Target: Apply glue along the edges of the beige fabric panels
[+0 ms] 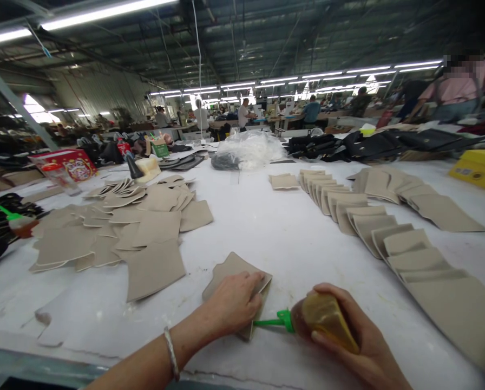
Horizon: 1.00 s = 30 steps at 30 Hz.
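My left hand lies on a beige cut piece on the white table, fingers curled over its right edge and pressing it down. My right hand is wrapped round a squeeze bottle of amber glue. The bottle's green nozzle points left and its tip touches the lower edge of the piece, just under my left hand.
A loose heap of beige pieces covers the left of the table. Overlapping rows of the same pieces run along the right. A clear plastic bag, dark goods, a yellow box and another green-capped bottle stand around. People work behind.
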Motion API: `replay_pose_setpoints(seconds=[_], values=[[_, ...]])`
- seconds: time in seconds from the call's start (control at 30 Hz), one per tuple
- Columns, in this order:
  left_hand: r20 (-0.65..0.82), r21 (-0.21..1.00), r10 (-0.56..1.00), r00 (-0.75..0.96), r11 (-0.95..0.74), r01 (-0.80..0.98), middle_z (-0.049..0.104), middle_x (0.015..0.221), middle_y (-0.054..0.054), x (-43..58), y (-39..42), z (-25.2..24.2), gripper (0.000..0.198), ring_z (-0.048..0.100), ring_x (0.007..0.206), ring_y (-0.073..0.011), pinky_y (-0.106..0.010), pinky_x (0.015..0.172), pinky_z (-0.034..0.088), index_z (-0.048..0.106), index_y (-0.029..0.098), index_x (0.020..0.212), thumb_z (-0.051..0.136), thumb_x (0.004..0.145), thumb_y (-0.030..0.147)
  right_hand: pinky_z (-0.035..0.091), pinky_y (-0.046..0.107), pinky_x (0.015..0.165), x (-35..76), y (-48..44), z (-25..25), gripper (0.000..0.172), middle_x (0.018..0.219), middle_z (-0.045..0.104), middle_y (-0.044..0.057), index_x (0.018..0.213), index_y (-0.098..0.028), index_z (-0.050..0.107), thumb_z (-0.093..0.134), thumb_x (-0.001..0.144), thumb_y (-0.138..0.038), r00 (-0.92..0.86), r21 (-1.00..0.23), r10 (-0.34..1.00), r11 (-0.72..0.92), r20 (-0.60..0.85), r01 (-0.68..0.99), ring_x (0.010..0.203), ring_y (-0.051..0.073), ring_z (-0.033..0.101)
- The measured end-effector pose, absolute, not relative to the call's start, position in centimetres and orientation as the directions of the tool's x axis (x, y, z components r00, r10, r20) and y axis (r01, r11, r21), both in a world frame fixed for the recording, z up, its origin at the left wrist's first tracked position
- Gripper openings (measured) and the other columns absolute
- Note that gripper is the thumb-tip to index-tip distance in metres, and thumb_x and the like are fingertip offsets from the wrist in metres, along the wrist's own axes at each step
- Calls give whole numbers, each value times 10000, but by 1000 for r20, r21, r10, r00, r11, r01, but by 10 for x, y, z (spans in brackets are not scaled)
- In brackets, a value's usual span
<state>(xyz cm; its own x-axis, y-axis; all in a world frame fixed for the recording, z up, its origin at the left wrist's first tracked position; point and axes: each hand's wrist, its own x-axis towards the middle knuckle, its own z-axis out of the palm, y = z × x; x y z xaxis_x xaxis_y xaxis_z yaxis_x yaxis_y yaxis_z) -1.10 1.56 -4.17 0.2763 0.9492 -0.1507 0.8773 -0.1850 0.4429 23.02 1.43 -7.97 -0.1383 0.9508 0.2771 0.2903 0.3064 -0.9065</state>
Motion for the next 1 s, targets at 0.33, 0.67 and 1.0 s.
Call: replay_pose_setpoints(seconds=[0.33,0.67,1.0], values=[[-139,474,952,274,-178,862,620,1265,-67,-13,18,-45,471,578,1149,-241,-364,1028,420,532,210,1307,402,856,234,475,314,858,234,24,-73,396,1143,584,41,1150,-254,542,672,829,-447,-120,-834,913,406,391,374,997,251,586],[-137,470,952,274,-181,864,614,1276,-63,-13,18,-47,486,573,1150,-244,-363,1026,417,514,214,1331,404,859,240,499,288,785,240,30,-67,393,1108,592,29,1144,-260,544,691,823,-431,-145,-777,891,448,431,443,960,242,594],[-139,461,954,264,-174,870,617,1272,-66,-12,17,-46,479,581,1140,-250,-373,1012,432,517,217,1324,394,862,242,475,298,807,239,26,-67,416,1068,591,20,1133,-256,552,689,802,-468,-90,-824,923,375,373,424,904,236,593]])
